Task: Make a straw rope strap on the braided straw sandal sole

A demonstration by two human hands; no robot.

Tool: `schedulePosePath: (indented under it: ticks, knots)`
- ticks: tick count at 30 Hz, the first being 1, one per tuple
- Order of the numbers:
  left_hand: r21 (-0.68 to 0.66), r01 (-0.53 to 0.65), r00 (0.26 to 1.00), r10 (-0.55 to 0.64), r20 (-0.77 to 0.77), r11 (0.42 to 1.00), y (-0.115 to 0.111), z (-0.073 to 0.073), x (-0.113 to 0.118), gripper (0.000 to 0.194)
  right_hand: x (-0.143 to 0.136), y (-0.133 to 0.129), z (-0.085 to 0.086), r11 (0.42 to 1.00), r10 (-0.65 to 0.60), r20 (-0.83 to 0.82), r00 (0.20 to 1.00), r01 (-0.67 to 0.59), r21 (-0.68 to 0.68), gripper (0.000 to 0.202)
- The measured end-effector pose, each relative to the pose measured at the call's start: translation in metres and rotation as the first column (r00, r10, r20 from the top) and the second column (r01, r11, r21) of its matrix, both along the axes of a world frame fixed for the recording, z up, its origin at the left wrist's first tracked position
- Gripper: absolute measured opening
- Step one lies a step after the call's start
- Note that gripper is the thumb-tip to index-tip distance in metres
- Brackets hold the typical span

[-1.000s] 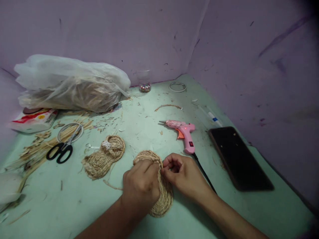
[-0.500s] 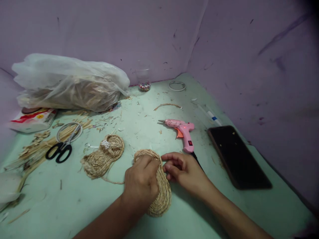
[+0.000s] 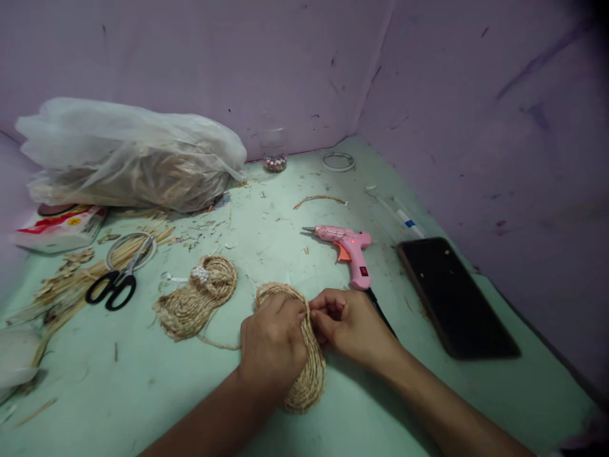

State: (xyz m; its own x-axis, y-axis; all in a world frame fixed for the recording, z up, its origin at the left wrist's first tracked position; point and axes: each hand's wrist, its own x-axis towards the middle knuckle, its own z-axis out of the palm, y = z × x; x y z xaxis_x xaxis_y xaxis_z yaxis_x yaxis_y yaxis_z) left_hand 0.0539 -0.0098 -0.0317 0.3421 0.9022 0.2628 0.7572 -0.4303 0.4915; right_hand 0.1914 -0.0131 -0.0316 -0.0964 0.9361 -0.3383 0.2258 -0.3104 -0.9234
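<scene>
A woven straw slipper sole (image 3: 308,381), made of braided cord, lies on the table in front of me. My left hand (image 3: 273,333) is closed over its middle, the fingers gripping the upper part. At the sole's right edge, my right hand (image 3: 349,324) pinches with thumb and forefinger against the braid; the fingertips are partly hidden. A loose braided cord (image 3: 219,344) runs leftward from under my left hand. To the left lies a small woven slipper (image 3: 185,308) with a strap and a cluster of white beads (image 3: 200,274).
A pink glue gun (image 3: 345,244) lies beyond my right hand, a black phone (image 3: 457,298) to its right. Scissors (image 3: 114,282), a wire ring and straw strips (image 3: 71,295) lie left. Behind are a plastic bag (image 3: 137,158) and a bead jar (image 3: 275,158).
My right hand has closed in on the sole's edge, its fingers curling from a looser pose into a pinch. My left hand has shifted slightly right, still on the sole.
</scene>
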Motion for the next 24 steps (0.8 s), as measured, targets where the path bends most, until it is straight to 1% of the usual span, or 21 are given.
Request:
schedulePosePath:
  ticks: [1,3,5,7,10,15,17,20,24]
  knots:
    - [-0.003,0.008,1.000,-0.008,-0.001,1.000,0.000,0.000,0.000,0.020,0.001,0.000,0.001,1.000,0.013,0.045,0.999,-0.014,0.026,0.014]
    - [-0.002,0.030,1.000,-0.030,0.007,1.000,-0.001,0.000,-0.002,0.019,0.002,-0.001,0.002,0.993,0.033,0.195,0.980,-0.054,0.104,0.014]
    - [-0.004,0.048,0.999,-0.048,0.018,0.999,-0.001,0.000,-0.004,0.019,0.005,-0.001,0.004,0.977,0.051,0.365,0.929,-0.121,0.173,0.013]
    - [-0.002,0.071,0.997,-0.070,0.035,0.998,-0.001,0.001,-0.006,0.019,0.009,-0.002,0.005,0.961,0.077,0.459,0.885,-0.188,0.201,0.014]
    - [-0.007,0.084,0.994,-0.083,0.070,0.996,0.000,0.003,-0.009,0.018,0.012,-0.003,0.004,0.947,0.112,0.445,0.889,-0.231,0.222,0.014]
    - [0.008,0.065,0.994,-0.066,0.091,0.998,0.002,0.002,-0.009,0.017,0.011,-0.004,0.001,0.949,0.083,0.409,0.909,-0.197,0.245,0.020]
    - [0.009,0.038,0.996,-0.038,0.082,0.999,0.001,0.000,-0.008,0.018,0.009,-0.003,0.000,0.952,0.080,0.421,0.903,-0.195,0.237,0.019]
    - [-0.025,-0.006,0.998,0.008,0.062,1.000,0.000,-0.001,-0.006,0.019,0.007,-0.002,0.000,0.956,0.071,0.428,0.901,-0.183,0.227,0.016]
    - [-0.047,-0.030,0.998,0.032,0.046,0.998,0.000,0.000,-0.002,0.018,0.006,-0.003,0.001,0.952,0.061,0.418,0.906,-0.179,0.249,0.014]
